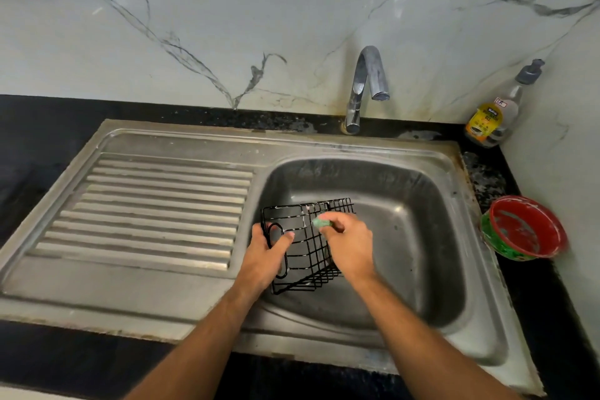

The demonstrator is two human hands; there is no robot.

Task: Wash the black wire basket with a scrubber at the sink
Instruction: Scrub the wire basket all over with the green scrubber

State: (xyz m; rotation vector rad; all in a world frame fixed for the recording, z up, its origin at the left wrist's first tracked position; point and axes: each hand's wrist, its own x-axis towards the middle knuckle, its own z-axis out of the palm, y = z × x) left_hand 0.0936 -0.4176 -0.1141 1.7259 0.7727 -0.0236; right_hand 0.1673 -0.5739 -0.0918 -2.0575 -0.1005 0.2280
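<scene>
Leftmost, black counter running under a marbled wall. Next, steel sink set into it, with a ribbed draining board on its left side and a deep basin on its right. Left hand, at the basin's near left corner: fingers and thumb curled round the handle end of the black wire basket, thumb lying across the wires on the inside. Basket: tipped on its side, held up in the basin's left part, open face toward the right hand; streaks of white foam on its upper wires. Right hand, just beside the left: fingers closed on a green scrubber, whose tip touches the basket's upper wires. Chrome tap, behind the basin at the wall; no water visible from its spout. Clear bottle with a yellow label and grey cap, in the far right corner of the counter. Red-and-green round tub, on the counter just right of the basin, white residue inside.
</scene>
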